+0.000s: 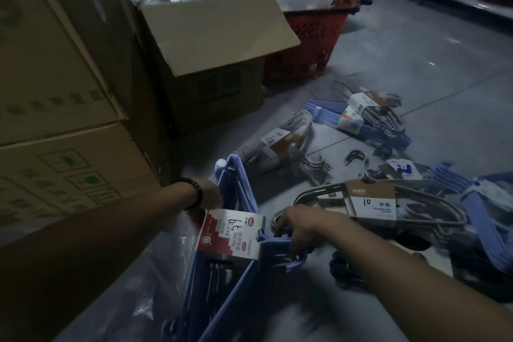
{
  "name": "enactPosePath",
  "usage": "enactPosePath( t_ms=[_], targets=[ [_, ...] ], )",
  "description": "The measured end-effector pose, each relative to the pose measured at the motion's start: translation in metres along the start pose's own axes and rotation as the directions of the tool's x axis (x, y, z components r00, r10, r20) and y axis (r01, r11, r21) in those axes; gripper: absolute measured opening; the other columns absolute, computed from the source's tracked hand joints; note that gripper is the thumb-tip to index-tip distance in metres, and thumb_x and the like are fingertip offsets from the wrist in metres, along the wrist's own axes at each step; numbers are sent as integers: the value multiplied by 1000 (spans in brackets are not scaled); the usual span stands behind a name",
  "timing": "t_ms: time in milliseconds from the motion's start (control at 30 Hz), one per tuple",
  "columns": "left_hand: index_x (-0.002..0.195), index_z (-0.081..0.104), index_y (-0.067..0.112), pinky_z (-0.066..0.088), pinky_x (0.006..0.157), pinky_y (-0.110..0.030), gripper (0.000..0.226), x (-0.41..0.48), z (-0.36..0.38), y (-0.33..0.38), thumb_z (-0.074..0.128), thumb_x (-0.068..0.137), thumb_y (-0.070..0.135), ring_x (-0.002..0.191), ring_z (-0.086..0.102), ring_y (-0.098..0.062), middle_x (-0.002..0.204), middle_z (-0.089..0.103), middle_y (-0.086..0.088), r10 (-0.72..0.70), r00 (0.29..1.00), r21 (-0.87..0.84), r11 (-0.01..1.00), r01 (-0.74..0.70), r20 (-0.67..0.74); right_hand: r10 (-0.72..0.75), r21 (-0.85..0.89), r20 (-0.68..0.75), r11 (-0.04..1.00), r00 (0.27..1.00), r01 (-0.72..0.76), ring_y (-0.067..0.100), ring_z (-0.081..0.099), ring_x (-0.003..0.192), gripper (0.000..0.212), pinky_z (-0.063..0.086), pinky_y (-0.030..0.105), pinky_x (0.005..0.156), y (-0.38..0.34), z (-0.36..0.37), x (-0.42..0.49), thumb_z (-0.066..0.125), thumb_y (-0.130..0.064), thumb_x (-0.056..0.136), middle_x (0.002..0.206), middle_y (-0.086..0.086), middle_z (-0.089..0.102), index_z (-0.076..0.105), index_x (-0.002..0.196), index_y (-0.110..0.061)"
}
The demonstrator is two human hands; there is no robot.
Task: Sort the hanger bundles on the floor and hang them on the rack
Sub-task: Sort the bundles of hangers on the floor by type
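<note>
Gripping the blue hanger bundle [231,236] at its hooks, right hand [298,226] was clamped; likely light, stiff. Left hand [208,194] sat behind it, grip unseen.

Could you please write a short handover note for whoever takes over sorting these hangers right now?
Left hand: at the far corner of the blue hanger bundle, fingers hidden behind it.
Right hand: grips that bundle's hook end.
Unsorted: grey bundle with a brown label beside the right hand, another grey bundle farther off, blue and metal bundles beyond, blue hangers at right.
Done: nothing visibly hung; rack not in view.
Left: sort those bundles, hang all.
</note>
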State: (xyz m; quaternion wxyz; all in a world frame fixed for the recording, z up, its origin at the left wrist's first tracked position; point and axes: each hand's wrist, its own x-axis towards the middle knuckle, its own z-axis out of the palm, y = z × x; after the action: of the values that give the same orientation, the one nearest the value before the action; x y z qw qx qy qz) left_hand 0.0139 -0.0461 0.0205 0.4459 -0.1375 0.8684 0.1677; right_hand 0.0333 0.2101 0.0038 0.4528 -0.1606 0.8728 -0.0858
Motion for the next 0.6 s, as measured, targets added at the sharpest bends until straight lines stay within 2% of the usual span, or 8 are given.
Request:
enactPosePath(
  t_ms=[67,133,200,300,367,467,533,600],
  targets=[
    [117,70,8,59,63,-24,21,5,-4,-4,67,101,22,84,75,-18,97,73,-7,11,1000,94,995,-14,23,-29,-15,-12,999,1000,29,17,74,75,59,63,28,60,0,0,0,89,-11,77,125,4,69,71,130,-26],
    [117,69,7,65,72,-29,20,5,-11,-4,69,100,17,93,78,-24,101,75,-9,-7,1000,52,999,6,15,-45,27,-14,999,999,45,15,70,76,57,62,28,61,3,-5,-3,91,-15,76,122,1,68,71,129,-23],
    [119,68,0,67,77,-35,26,2,-17,0,71,98,15,92,80,-30,107,76,-19,-80,996,47,996,79,40,-64,65,-7,996,998,64,14,69,83,56,63,30,67,7,-9,-3,92,-24,76,115,-4,68,71,129,-23],
    [107,65,5,66,77,-32,35,-9,-35,22,76,96,36,84,78,-24,99,74,-14,-84,992,174,980,98,-90,-88,146,12,986,996,86,18,72,97,54,63,35,80,18,-16,-1,88,-43,78,115,-4,73,72,127,-27],
    [98,66,18,64,78,-29,35,-16,-47,44,72,94,52,86,73,-17,95,71,-3,42,959,359,931,64,-279,-88,192,-22,977,996,90,15,72,90,40,61,34,77,29,-21,0,80,-49,86,105,-1,77,77,118,-25],
    [101,71,23,59,81,-34,34,-26,-49,78,57,99,54,88,66,-18,95,67,3,330,804,607,793,48,-494,-13,230,-163,972,987,51,17,73,86,31,57,34,77,49,-31,-4,68,-50,95,96,-5,77,78,107,-24],
    [116,72,22,56,82,-37,36,-27,-38,104,54,101,49,94,66,-24,104,67,-1,461,740,619,782,-77,-490,66,212,-279,977,958,-5,18,72,92,32,55,31,82,69,-39,-9,66,-47,98,107,0,78,77,115,-23],
    [130,67,23,56,88,-39,42,-22,-18,132,54,102,50,108,69,-30,120,70,-6,560,719,577,771,-270,-411,158,207,-401,975,902,-79,22,71,95,32,52,29,80,93,-46,-16,68,-46,97,109,5,76,76,115,-21]
  ],
)
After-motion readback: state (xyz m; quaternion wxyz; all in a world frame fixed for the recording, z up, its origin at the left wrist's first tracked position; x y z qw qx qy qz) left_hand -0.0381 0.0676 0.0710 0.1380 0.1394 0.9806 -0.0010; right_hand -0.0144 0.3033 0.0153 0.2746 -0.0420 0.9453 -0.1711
